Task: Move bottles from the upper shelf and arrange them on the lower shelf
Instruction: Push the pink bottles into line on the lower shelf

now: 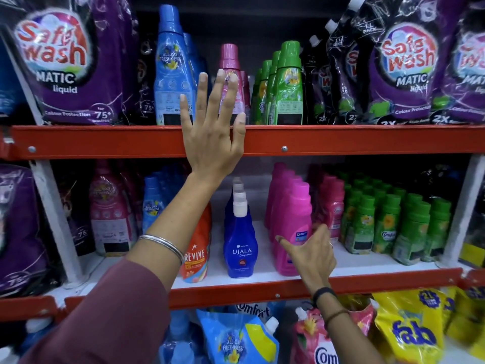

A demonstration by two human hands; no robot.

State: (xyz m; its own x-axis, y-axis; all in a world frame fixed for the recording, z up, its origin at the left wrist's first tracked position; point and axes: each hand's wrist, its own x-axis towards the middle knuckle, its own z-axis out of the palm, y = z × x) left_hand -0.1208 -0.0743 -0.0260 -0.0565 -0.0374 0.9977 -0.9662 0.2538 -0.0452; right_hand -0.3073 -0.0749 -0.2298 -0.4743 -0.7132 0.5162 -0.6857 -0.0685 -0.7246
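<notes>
Our left hand is up at the upper shelf, fingers spread wide and holding nothing, fingertips just in front of the pink bottle that we judge to be the next one to take. Down below, our right hand is loosely open too, thumb out, resting against the front pink bottle on the lower shelf without gripping it. What could go wrong from here? That upper pink bottle is tall, narrow at the cap and glossy, so a grasp high on the neck with fingers this splayed could let it slip or tip. Just left of our raised hand stands a tall blue bottle, and just right of it a tight file of green bottles; a wide sweep could knock either forward off the red metal lip. Beside our lower hand the pink row is packed close, smooth plastic against smooth plastic, so a nudge there could topple several. Left of that hand, a slim dark-blue bottle with a white cap looks easy to upset.
</notes>
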